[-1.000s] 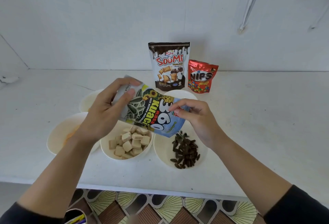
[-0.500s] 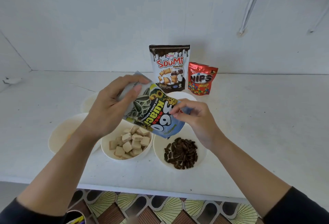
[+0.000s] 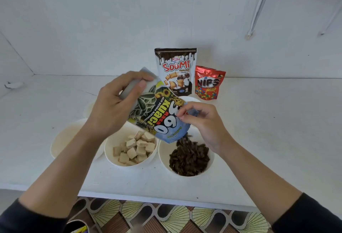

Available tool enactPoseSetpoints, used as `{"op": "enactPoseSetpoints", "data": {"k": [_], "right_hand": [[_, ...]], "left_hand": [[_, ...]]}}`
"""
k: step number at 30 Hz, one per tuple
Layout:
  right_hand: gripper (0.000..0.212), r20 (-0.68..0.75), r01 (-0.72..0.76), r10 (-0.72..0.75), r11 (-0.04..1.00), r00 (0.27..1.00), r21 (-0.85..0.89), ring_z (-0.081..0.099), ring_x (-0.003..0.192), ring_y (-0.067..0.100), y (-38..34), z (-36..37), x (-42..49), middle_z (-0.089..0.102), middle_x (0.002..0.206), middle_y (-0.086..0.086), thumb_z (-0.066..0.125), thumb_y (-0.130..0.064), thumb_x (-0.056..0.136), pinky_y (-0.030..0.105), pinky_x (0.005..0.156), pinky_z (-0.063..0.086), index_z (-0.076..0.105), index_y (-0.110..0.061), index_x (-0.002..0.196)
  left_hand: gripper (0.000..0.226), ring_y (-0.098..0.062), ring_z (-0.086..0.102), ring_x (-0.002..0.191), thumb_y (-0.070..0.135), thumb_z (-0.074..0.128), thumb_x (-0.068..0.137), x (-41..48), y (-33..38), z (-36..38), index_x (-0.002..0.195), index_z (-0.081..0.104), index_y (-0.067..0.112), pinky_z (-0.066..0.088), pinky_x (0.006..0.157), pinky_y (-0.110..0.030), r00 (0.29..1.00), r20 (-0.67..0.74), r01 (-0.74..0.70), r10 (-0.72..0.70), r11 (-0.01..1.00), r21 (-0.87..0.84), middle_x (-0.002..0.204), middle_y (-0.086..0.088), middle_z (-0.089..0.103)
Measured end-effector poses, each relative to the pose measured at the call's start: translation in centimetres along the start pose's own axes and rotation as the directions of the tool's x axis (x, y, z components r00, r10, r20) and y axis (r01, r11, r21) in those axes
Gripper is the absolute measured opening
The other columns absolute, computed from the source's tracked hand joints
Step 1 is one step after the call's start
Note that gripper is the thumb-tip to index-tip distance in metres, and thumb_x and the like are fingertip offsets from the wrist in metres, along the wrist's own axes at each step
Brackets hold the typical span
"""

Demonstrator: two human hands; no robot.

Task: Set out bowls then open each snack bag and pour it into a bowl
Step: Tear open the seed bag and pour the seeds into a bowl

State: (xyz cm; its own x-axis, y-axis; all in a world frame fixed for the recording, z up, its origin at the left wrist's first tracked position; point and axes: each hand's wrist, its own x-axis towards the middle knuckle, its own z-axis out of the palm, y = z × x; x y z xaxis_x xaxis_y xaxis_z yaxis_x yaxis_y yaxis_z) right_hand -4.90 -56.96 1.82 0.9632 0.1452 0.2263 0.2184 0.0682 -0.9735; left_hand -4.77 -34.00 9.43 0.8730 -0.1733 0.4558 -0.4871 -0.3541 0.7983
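**Inspector:** State of the grip?

**Clerk:** The left hand [image 3: 111,108] has its fingers and thumb curled round the upturned bottom end of the seed bag [image 3: 159,114]. The right hand [image 3: 201,121] pinches the bag's edge near the mouth between thumb and fingertips. Neither hand holds anything else.

**Inspector:** Position of the bag?

**Clerk:** It is in the air between the two hands, tilted mouth-down. The mouth hangs just above the far left rim of the right-hand bowl [image 3: 164,156]. Seeds [image 3: 188,156] drop from it onto the pile inside. The bag's body overhangs the neighbouring wafer bowl [image 3: 109,151].

**Inspector:** Recommendation for the pour?

**Clerk:** In my judgement the mouth should come nearer the bowl's middle. It sits close to the rim, so strays could land on the table [image 3: 259,131] or among the wafers. Raise the bottom end gradually and let the right hand steer the opening. Tap out the corners before setting the bag down. The cereal bag [image 3: 175,69] and the red candy bag [image 3: 209,84] stand behind, apparently unopened.
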Motion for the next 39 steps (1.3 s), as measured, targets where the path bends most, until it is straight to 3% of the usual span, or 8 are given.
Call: {"op": "enactPoseSetpoints", "data": {"k": [7, 18, 23, 27, 32, 34, 36, 39], "right_hand": [[0.027, 0.042, 0.12, -0.118, 0.992, 0.992, -0.042, 0.064, 0.09, 0.008, -2.0, 0.1, 0.7, 0.071, 0.084, -0.007, 0.064, 0.01, 0.087, 0.019, 0.082, 0.048, 0.074, -0.013, 0.078], [0.021, 0.005, 0.005, -0.004, 0.993, 1.0, -0.118, 0.067, 0.1, 0.022, 2.0, -1.7, -1.1, 0.073, 0.089, 0.005, 0.066, 0.011, 0.087, 0.045, 0.087, 0.056, 0.075, -0.006, 0.08], [0.025, -0.006, 0.091, -0.093, 0.989, 0.996, -0.114, 0.067, 0.098, 0.025, 0.5, -2.0, -0.4, 0.074, 0.089, 0.004, 0.066, 0.01, 0.086, 0.043, 0.086, 0.057, 0.077, -0.011, 0.079], [0.026, -0.011, 0.119, -0.121, 0.986, 0.993, -0.116, 0.069, 0.094, 0.022, 0.3, -2.3, -0.3, 0.075, 0.087, 0.003, 0.067, 0.012, 0.085, 0.036, 0.082, 0.057, 0.077, -0.011, 0.078], [0.023, 0.036, 0.048, -0.04, 0.964, 0.999, -0.262, 0.069, 0.095, 0.007, 2.1, -1.8, -1.2, 0.075, 0.085, -0.005, 0.068, 0.013, 0.082, 0.019, 0.076, 0.054, 0.08, -0.007, 0.079], [0.021, 0.068, 0.08, -0.064, 0.959, 0.996, -0.273, 0.067, 0.1, 0.009, 1.5, -1.6, -1.0, 0.073, 0.091, -0.003, 0.07, 0.01, 0.082, 0.023, 0.078, 0.057, 0.081, -0.008, 0.082], [0.018, 0.1, 0.145, -0.119, 0.936, 0.988, -0.32, 0.068, 0.1, 0.01, 0.3, -1.3, -0.4, 0.072, 0.096, -0.001, 0.075, 0.004, 0.082, 0.026, 0.079, 0.058, 0.082, -0.012, 0.087], [0.018, 0.198, 0.253, -0.183, 0.864, 0.963, -0.435, 0.072, 0.091, 0.007, -1.6, -0.7, 0.4, 0.077, 0.095, -0.005, 0.081, -0.007, 0.082, 0.028, 0.08, 0.059, 0.083, -0.019, 0.094]], "left_hand": [[0.022, -0.016, 0.074, 0.102, 0.021, 0.066, 0.095, 1.9, 2.6, -2.1, 0.116, 0.07, 0.021, 0.063, 0.068, -0.026, 0.988, 0.137, -0.078, 0.07, 0.996, 0.051, 0.113, -0.003, 0.072], [0.023, -0.028, 0.076, 0.091, 0.011, 0.074, 0.09, 0.8, -0.1, 1.4, 0.109, 0.079, 0.023, 0.061, 0.074, -0.058, 0.988, 0.151, 0.038, -0.04, 0.999, 0.017, 0.1, 0.003, 0.08], [0.02, -0.02, 0.077, 0.094, 0.018, 0.074, 0.089, 1.3, 1.0, 1.2, 0.109, 0.076, 0.021, 0.064, 0.075, -0.047, 0.99, 0.137, 0.034, -0.03, 0.999, -0.031, 0.107, 0.001, 0.078], [0.024, -0.017, 0.077, 0.095, 0.011, 0.074, 0.089, 1.5, 1.2, 0.9, 0.111, 0.074, 0.019, 0.065, 0.07, -0.037, 0.979, 0.2, 0.047, -0.037, 0.998, -0.046, 0.111, 0.0, 0.077], [0.026, -0.042, 0.073, 0.076, 0.01, 0.076, 0.09, 0.6, -0.5, 2.4, 0.1, 0.08, 0.034, 0.06, 0.058, -0.056, 0.982, 0.186, 0.023, -0.039, 0.996, 0.083, 0.092, -0.001, 0.079], [0.026, -0.028, 0.076, 0.078, 0.009, 0.076, 0.09, 0.4, -0.8, 2.8, 0.102, 0.081, 0.032, 0.062, 0.061, -0.046, 0.981, 0.196, -0.009, -0.011, 0.995, 0.101, 0.092, 0.012, 0.079], [0.024, 0.003, 0.072, 0.078, 0.007, 0.075, 0.09, 0.1, -0.4, 3.1, 0.106, 0.081, 0.024, 0.057, 0.067, -0.018, 0.972, 0.227, -0.081, 0.051, 0.989, 0.124, 0.088, 0.027, 0.074], [0.021, 0.011, 0.068, 0.083, 0.004, 0.072, 0.093, -0.1, 0.6, 3.6, 0.107, 0.081, 0.016, 0.046, 0.075, -0.005, 0.961, 0.229, -0.189, 0.156, 0.973, 0.13, 0.095, 0.026, 0.074]]}}
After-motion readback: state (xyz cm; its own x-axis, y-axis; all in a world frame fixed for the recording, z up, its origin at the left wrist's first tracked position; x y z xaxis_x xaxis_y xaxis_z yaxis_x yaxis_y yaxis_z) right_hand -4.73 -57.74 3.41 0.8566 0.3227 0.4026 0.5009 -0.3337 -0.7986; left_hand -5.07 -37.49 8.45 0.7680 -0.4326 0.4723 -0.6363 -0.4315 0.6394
